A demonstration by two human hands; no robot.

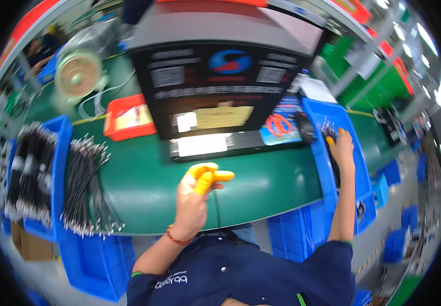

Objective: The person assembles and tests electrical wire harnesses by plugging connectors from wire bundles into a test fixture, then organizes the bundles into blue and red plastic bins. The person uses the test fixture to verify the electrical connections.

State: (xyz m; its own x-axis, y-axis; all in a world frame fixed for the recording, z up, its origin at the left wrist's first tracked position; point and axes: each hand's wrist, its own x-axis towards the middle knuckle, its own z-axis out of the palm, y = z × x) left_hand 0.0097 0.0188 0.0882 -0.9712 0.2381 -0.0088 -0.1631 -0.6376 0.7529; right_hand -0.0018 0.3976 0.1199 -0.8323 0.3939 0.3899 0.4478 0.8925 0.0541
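Observation:
My left hand is over the middle of the green bench. It wears yellow finger covers, and its thumb and fingers are pinched together. A thin black cable runs down from just under those fingertips toward the bench edge; the grip point itself is hidden. To the right, my right hand reaches into a long blue tray, its yellow-covered fingers curled on black cables lying there. Their light-coloured ends show just beyond the fingers. The palm hides part of this grip.
Loose black cables lie at left, beside a blue bin of bundled cables. A large dark box-shaped hood stands ahead. A red tray, a fan and orange-handled scissors lie around it. Blue bins stand below the bench.

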